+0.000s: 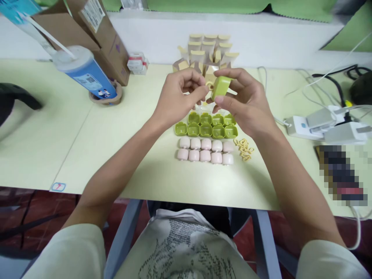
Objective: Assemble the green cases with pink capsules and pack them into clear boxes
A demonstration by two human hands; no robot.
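Note:
My right hand (247,100) holds a small green plastic shell (221,86) above the table, fingers closed round it. My left hand (180,95) pinches a tiny yellow ring (208,84) right beside the shell's open side. Below the hands lie two rows of green shells (206,126), two rows of pale pink rounded pieces (205,150), and a small heap of yellow rings (244,149).
Beige plastic pieces (207,50) are stacked at the back by the wall. A blue-and-white tube (84,73) in a holder and a cardboard box (95,31) stand at the left. Power strips, adapters and cables (325,124) fill the right side of the table (116,128).

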